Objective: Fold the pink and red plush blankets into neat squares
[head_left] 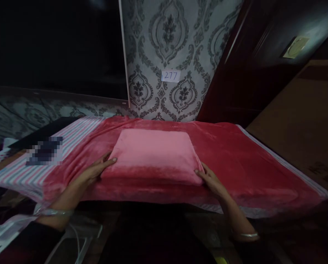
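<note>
A pink plush blanket (153,150), folded into a thick, neat rectangle, lies near the front edge of a red plush cover (230,161). At its left side, my left hand (100,167) has the thumb on top and the other fingers around the edge, partly hidden. My right hand (209,178) grips the front right corner the same way, thumb above. Both hands are closed on the folded blanket, which rests flat on the cover.
A striped cloth (73,141) shows under the red cover at the left, with a blurred-out dark item (44,151) on it. A large dark screen (56,47) hangs at the back left. A brown panel (298,121) stands to the right. A power strip (1,238) is at lower left.
</note>
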A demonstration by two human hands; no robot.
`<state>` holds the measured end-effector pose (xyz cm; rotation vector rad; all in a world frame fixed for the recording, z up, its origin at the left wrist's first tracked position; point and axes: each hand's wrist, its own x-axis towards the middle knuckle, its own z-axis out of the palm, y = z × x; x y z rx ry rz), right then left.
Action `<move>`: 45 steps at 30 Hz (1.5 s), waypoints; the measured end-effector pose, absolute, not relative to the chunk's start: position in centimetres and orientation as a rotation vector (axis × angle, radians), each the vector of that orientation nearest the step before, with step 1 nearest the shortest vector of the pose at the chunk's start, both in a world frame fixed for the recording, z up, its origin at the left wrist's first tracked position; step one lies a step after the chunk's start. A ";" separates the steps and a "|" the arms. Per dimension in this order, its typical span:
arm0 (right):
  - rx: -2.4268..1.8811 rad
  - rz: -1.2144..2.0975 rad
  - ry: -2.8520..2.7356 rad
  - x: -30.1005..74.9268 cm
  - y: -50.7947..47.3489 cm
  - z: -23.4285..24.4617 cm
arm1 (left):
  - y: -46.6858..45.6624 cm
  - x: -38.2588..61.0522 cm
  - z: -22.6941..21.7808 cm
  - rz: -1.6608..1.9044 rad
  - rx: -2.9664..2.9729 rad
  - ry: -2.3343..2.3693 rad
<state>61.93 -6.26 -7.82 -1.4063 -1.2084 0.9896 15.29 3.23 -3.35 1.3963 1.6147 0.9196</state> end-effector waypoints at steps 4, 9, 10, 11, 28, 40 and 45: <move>-1.564 0.522 -1.341 61.9 -5.2 -7.1 | 5.3 16.2 -2.4 1.051 1.659 1.712; -1.482 0.165 -1.902 55.8 0.5 -2.4 | 7.9 24.0 0.0 0.700 2.371 1.452; -1.511 0.167 -2.030 54.1 2.0 -1.2 | 8.5 25.9 0.5 0.571 2.469 1.391; -1.570 0.176 -2.135 52.6 3.5 0.0 | 9.0 27.6 0.9 0.437 2.536 1.362; -1.878 -0.149 -2.174 50.4 10.4 -5.2 | 12.9 31.2 -5.0 0.312 2.744 1.663; -2.130 -0.149 -1.873 52.8 10.5 -4.1 | 13.8 29.1 -2.9 0.267 2.368 2.203; -2.216 -0.018 -1.580 55.0 10.9 -3.6 | 13.7 28.9 -2.5 0.285 2.381 2.198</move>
